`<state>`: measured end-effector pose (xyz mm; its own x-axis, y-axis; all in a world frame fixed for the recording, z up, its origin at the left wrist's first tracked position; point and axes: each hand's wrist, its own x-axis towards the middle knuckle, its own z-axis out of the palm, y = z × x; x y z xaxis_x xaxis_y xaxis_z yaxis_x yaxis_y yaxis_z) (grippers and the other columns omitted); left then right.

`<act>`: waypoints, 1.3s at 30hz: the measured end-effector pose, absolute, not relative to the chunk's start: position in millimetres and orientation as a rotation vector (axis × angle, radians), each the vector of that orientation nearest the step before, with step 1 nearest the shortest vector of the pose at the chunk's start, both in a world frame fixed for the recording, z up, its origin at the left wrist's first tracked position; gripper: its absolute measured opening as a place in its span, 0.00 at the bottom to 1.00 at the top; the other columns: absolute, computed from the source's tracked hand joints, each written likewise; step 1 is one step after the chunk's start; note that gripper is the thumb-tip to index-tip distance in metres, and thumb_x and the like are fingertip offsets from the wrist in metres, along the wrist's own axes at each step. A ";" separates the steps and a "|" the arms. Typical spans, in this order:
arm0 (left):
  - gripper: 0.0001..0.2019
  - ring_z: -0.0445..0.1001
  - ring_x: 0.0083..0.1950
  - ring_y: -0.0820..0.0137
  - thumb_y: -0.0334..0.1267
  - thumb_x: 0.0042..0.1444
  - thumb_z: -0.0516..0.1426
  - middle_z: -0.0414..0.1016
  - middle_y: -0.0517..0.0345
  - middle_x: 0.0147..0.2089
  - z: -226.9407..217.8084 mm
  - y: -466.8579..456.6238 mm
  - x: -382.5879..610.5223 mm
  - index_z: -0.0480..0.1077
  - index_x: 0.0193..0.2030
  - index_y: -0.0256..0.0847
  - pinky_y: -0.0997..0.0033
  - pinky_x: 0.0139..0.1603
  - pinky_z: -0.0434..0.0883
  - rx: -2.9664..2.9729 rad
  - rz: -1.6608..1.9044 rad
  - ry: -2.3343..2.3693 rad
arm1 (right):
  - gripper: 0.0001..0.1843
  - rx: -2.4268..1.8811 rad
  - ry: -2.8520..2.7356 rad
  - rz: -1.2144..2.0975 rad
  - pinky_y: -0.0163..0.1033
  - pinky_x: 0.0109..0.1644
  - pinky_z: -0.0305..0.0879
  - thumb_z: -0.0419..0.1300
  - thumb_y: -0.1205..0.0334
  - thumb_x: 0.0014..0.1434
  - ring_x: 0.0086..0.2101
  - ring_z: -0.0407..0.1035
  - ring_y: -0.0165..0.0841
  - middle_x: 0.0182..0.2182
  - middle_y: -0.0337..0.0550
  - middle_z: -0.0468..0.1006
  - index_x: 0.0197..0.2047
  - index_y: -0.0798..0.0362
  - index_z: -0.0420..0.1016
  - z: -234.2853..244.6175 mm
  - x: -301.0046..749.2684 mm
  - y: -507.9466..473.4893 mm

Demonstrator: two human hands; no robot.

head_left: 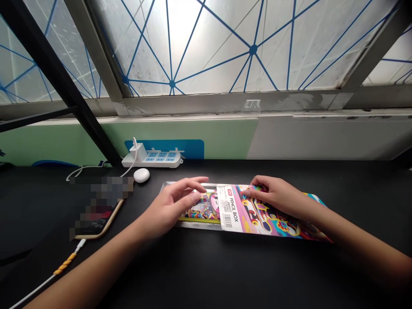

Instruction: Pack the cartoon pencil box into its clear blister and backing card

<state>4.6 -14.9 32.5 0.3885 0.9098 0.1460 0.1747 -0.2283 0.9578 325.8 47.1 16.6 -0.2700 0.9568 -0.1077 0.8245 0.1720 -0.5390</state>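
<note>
A colourful pencil box (201,210) with a clear tray-like edge sticks out of the left end of a printed cardboard sleeve (273,214). The sleeve bears a white label reading "PENCIL BOX" with a barcode. My left hand (174,204) is closed over the left end of the box, thumb on top and fingers reaching toward the far edge; its palm side is hidden. My right hand (273,193) grips the sleeve near its far edge, thumb on the printed face and fingers curled over. My right forearm covers part of the sleeve's right end.
A phone (106,221), partly blurred out, lies at left with a white charging cable (38,287). Behind it are a white earbud case (141,175) and a power strip (154,159) with a plugged-in charger. A black post (64,81) slants at left. Windows line the back.
</note>
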 end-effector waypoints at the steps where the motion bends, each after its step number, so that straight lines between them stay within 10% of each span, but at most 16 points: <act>1: 0.10 0.71 0.68 0.51 0.48 0.67 0.58 0.73 0.52 0.67 32.5 -12.5 2.1 0.76 0.43 0.46 0.49 0.65 0.71 1.634 1.013 0.967 | 0.26 -1.718 -2.201 0.761 0.38 0.31 0.60 0.60 0.31 0.58 0.32 0.71 0.38 0.31 0.40 0.81 0.36 0.47 0.76 17.4 328.1 48.3; 13: 0.19 0.67 0.71 0.58 0.51 0.71 0.44 0.72 0.49 0.68 7.1 20.9 -16.2 0.70 0.50 0.43 0.54 0.67 0.68 1.521 1.379 1.174 | 0.27 -1.698 -2.258 0.628 0.42 0.33 0.65 0.62 0.31 0.55 0.33 0.72 0.40 0.33 0.42 0.80 0.41 0.47 0.78 13.3 350.0 63.3; 24: 0.27 0.64 0.74 0.62 0.51 0.72 0.31 0.68 0.52 0.71 6.9 9.1 0.3 0.66 0.56 0.45 0.55 0.68 0.65 1.578 1.440 1.235 | 0.39 -1.617 -2.457 0.529 0.57 0.60 0.66 0.56 0.28 0.58 0.58 0.69 0.55 0.59 0.57 0.75 0.60 0.48 0.74 15.9 300.1 69.4; 39: 0.22 0.64 0.71 0.57 0.53 0.73 0.42 0.74 0.47 0.65 5.5 13.8 3.6 0.71 0.48 0.44 0.51 0.71 0.55 1.092 1.573 1.006 | 0.34 -1.458 -2.607 0.490 0.58 0.60 0.63 0.58 0.36 0.62 0.55 0.71 0.53 0.63 0.55 0.71 0.63 0.49 0.70 37.7 186.6 59.2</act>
